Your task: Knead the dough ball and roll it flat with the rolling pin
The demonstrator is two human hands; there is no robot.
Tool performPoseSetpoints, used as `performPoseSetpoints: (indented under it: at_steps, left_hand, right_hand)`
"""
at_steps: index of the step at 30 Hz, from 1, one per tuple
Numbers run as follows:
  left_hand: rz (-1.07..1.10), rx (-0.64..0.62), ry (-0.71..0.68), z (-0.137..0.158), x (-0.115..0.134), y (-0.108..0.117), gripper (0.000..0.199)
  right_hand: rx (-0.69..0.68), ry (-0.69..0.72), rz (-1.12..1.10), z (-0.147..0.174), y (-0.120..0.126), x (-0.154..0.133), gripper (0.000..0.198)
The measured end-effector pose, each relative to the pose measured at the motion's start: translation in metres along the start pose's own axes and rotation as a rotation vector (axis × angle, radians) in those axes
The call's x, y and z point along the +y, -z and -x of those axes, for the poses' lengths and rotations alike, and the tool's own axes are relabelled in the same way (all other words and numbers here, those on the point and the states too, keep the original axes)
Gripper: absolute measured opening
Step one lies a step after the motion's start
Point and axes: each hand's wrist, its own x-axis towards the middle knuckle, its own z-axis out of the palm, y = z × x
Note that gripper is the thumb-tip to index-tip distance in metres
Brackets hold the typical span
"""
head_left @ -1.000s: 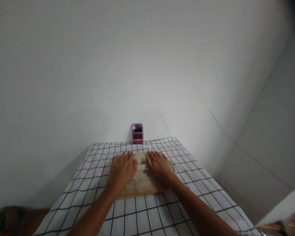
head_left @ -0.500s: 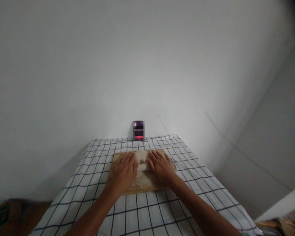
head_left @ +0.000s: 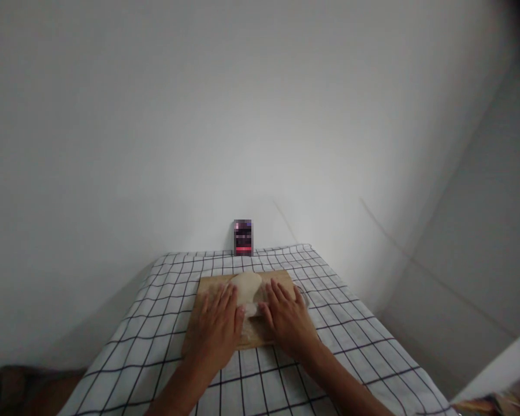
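Pale dough lies between and beyond your outstretched, slightly parted fingers, with your left hand and right hand palm down over the wooden board. Between your thumbs shows a whitish strip, too blurred to identify. Press evenly left and right, and keep the board steady on the checked surface; a dark, blurred object stands at the far edge.

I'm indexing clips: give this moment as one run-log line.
left hand: palm down, at dough | right hand: same | dough: on wooden board | checked cloth: under board
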Motion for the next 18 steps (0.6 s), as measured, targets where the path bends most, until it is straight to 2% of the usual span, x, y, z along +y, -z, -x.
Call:
performPoseSetpoints:
  at_steps: [4,11,15,18]
  left_hand:
    - [0.007,-0.036,0.037,-0.008,-0.002,-0.001,0.054]
    - [0.024,-0.145,0.182,-0.055,-0.005,0.003,0.05]
    - [0.033,-0.136,0.178,-0.056,-0.003,0.004,0.047]
    - [0.17,-0.123,0.16,-0.045,0.002,0.017,0.041]
  right_hand:
    - [-0.017,0.0,-0.004,-0.01,-0.002,0.003,0.058]
    - [-0.05,0.04,-0.003,-0.061,-0.001,0.011,0.045]
    - [-0.052,0.044,-0.001,-0.065,-0.005,0.013,0.044]
    - [-0.05,0.043,-0.004,-0.061,-0.007,0.014,0.046]
